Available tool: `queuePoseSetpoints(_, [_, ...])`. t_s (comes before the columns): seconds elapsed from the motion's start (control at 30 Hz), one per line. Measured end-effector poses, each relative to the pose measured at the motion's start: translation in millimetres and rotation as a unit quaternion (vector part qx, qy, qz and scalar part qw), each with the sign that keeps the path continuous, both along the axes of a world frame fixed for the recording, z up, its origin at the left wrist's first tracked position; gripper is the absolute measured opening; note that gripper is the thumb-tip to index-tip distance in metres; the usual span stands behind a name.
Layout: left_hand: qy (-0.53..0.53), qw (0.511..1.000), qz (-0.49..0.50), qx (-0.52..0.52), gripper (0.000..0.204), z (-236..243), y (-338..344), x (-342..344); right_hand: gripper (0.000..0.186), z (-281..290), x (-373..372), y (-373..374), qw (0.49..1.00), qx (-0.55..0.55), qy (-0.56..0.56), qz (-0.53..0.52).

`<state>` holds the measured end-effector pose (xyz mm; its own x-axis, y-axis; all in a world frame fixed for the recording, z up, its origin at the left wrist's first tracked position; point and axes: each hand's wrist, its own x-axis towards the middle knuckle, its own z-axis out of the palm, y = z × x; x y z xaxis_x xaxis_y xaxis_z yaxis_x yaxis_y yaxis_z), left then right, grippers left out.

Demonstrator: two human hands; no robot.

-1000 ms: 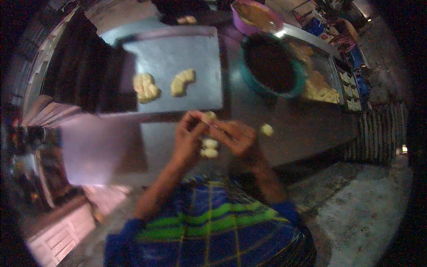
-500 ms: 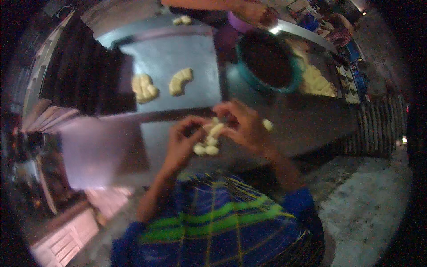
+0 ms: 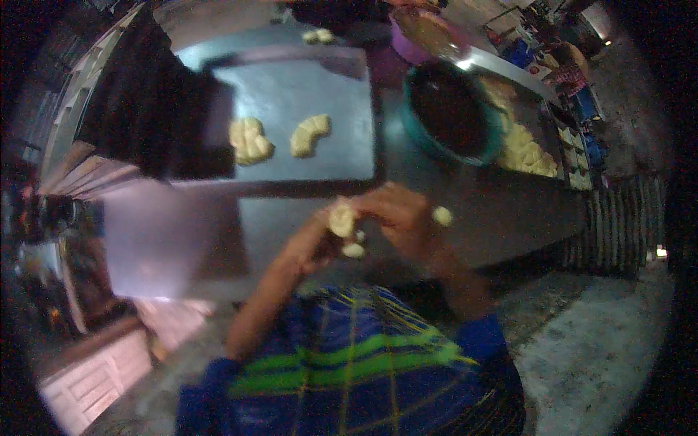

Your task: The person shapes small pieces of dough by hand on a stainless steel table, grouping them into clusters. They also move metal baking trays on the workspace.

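Note:
Over the near part of the table, my left hand (image 3: 318,240) is closed around a pale yellow piece of dough (image 3: 342,220). My right hand (image 3: 398,216) meets it from the other side, its fingers pinched on the same piece. Motion blur hides the exact finger positions. Just below the hands lies a small dough ball (image 3: 354,251), partly hidden by my left hand. Another dough ball (image 3: 442,216) rests beside my right hand. Beyond them, a metal baking tray (image 3: 327,83) carries a segmented dough piece (image 3: 251,140) and a curved dough piece (image 3: 310,135).
A teal basin (image 3: 413,120) stands right of the tray, with a purple tub (image 3: 407,47) behind it. More dough (image 3: 527,152) lies farther right. At left is a stack of dark trays (image 3: 145,109). Small dough lumps (image 3: 318,35) sit past the tray.
My hands have drawn together around the dough, and fewer small balls show beneath them. The other person's arm at the far side has moved back. The view has shifted slightly.

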<state>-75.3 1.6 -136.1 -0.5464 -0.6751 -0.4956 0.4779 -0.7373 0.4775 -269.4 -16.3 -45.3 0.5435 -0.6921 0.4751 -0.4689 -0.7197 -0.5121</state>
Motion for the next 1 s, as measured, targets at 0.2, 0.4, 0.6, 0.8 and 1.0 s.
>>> queuePoseSetpoints(0.2, [0.046,0.991,0.119,-0.034,0.023,25,4,-4,0.049,1,28,29,0.994,0.022,-0.051,-0.093])
queuePoseSetpoints(0.4, [-0.020,0.988,0.152,-0.024,0.020,33,9,-9,0.036,-24,37,39,0.969,-0.133,0.076,-0.192])
queuePoseSetpoints(0.6, [-0.045,0.979,0.176,-0.096,0.016,27,8,-16,0.026,-9,42,42,0.952,0.093,-0.065,-0.284])
queuePoseSetpoints(0.8, [0.052,0.975,0.195,-0.092,0.016,43,-13,-14,0.024,-27,24,13,0.896,0.267,-0.277,-0.222])
queuePoseSetpoints(1.0, [-0.077,0.984,0.141,-0.081,0.025,32,-9,-17,0.035,-39,20,22,0.953,0.132,-0.202,-0.185])
